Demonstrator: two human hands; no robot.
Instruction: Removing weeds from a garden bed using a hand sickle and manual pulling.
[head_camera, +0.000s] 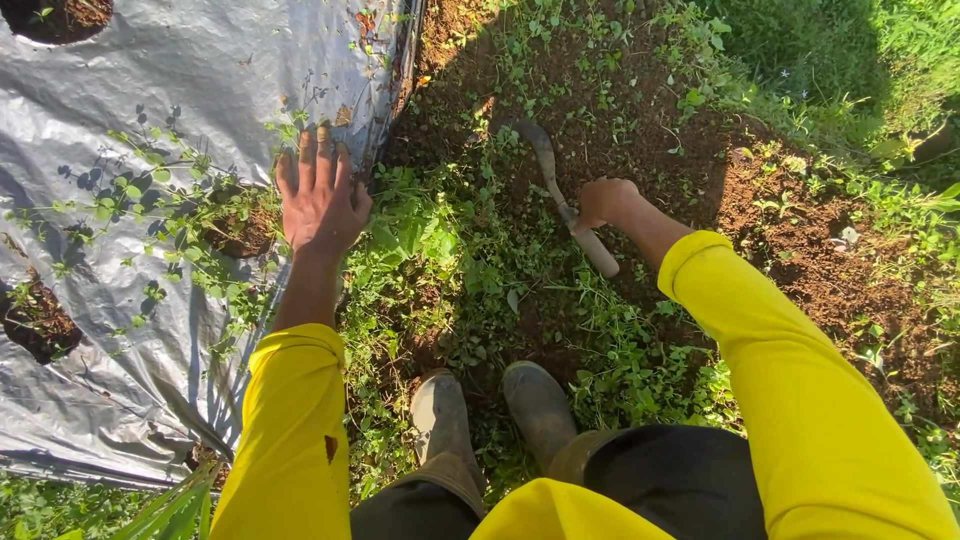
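My left hand (318, 198) is spread flat, fingers apart, resting on the edge of a silver plastic mulch sheet (130, 120) beside green weeds (420, 240). My right hand (603, 201) is closed around the pale wooden handle of a small curved hand sickle (555, 190). Its rusty blade points away from me, its tip on the brown soil (640, 100). Both arms wear bright yellow sleeves.
My two muddy boots (490, 410) stand among low weeds. The mulch sheet has round holes with soil and small plants (235, 225). Bare brown earth lies to the right (800, 230), with grass beyond at the top right.
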